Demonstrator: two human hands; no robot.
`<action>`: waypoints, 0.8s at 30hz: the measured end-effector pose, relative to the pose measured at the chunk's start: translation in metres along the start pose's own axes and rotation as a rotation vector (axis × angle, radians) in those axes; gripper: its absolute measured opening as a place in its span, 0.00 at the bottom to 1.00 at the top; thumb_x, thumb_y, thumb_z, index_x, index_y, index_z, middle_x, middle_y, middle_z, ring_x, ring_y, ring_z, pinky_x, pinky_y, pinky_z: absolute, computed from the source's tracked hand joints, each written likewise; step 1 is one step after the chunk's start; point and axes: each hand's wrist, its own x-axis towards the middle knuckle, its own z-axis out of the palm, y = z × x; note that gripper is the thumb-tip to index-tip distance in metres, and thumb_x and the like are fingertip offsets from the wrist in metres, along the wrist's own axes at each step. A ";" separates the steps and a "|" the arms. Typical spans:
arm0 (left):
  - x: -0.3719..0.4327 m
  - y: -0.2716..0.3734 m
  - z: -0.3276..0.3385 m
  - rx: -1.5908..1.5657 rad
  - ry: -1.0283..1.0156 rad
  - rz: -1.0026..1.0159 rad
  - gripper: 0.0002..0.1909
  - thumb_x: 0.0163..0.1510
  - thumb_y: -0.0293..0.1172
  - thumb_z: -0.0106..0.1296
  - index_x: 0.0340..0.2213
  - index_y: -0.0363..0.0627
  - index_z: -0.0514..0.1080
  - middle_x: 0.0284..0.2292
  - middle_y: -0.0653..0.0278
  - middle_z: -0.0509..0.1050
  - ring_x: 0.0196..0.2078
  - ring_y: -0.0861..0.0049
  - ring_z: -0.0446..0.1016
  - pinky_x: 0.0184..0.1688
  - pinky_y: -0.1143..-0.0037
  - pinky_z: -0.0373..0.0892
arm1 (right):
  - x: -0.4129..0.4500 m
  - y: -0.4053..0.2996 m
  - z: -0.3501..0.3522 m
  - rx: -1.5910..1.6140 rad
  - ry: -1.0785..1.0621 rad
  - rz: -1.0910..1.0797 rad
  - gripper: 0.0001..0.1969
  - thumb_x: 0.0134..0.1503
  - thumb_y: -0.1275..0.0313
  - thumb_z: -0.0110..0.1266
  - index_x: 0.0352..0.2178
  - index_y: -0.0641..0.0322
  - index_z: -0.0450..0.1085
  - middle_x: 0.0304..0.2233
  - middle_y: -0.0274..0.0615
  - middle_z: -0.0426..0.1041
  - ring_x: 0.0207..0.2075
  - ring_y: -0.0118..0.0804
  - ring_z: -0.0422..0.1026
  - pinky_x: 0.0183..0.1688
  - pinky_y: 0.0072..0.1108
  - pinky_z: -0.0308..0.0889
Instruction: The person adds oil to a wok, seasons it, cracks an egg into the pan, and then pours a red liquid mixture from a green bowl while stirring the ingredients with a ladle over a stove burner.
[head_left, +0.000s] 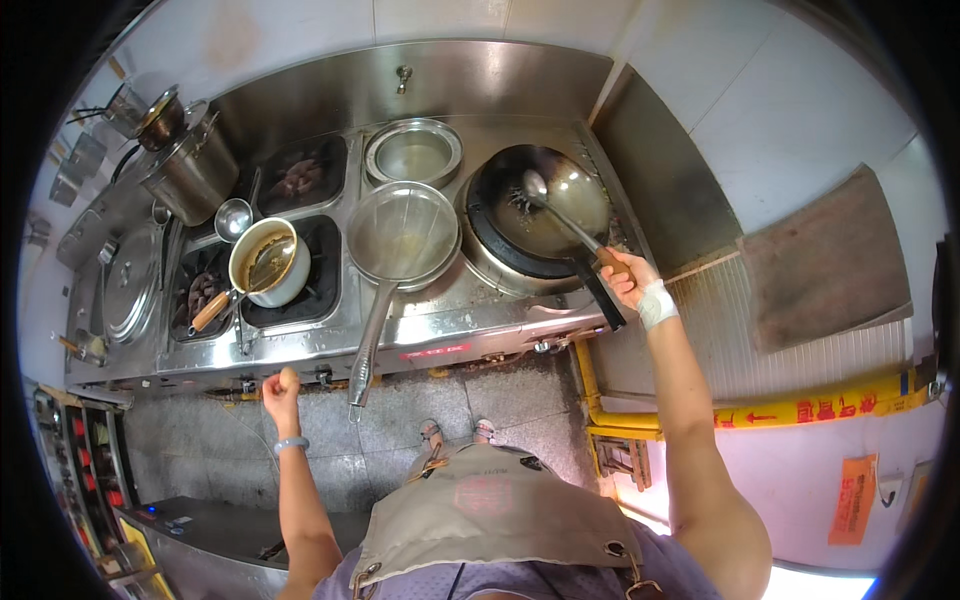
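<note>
My right hand (630, 277) grips the wooden-handled end of a steel wok ladle (566, 214). Its bowl rests inside a dark wok (592, 199) on the right burner, where some pale bits lie on the wok's inner wall. The wok's black handle (600, 296) sticks out towards me, just left of my wrist. My left hand (281, 397) is closed around a small, tan, rounded thing that looks like an egg (289, 379), in front of the stove's front edge. A large fine-mesh strainer (405, 232) lies over a round vessel between my hands, its handle overhanging the edge.
A white pot (279, 289) with a wooden-handled strainer sits on the left burners. Behind the mesh strainer is a round metal basin (412, 154) of liquid. A tall stockpot (195, 176) and a round lid (131, 289) are at left. A yellow pipe (810, 412) runs along the right.
</note>
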 end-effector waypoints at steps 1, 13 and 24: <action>-0.018 0.009 0.000 -0.016 0.009 -0.069 0.18 0.38 0.29 0.60 0.31 0.44 0.64 0.24 0.71 0.67 0.25 0.87 0.64 0.26 0.85 0.62 | 0.006 -0.005 -0.009 -0.039 0.036 -0.067 0.17 0.54 0.67 0.44 0.47 0.50 0.57 0.17 0.39 0.62 0.09 0.20 0.55 0.06 0.09 0.47; -0.141 0.135 -0.040 -0.310 0.283 -0.124 0.15 0.45 0.28 0.54 0.36 0.44 0.63 0.27 0.70 0.69 0.25 0.88 0.66 0.21 0.89 0.58 | 0.003 -0.003 0.001 -0.886 0.265 -0.336 0.24 0.53 0.67 0.45 0.53 0.49 0.54 0.12 0.34 0.61 0.07 0.23 0.55 0.07 0.16 0.48; -0.164 0.242 -0.033 -0.578 0.081 0.023 0.16 0.48 0.27 0.50 0.40 0.40 0.62 0.30 0.64 0.66 0.27 0.82 0.64 0.25 0.84 0.61 | -0.006 -0.011 -0.021 -0.935 0.280 -0.389 0.25 0.52 0.68 0.45 0.52 0.54 0.54 0.13 0.34 0.62 0.08 0.22 0.56 0.07 0.14 0.48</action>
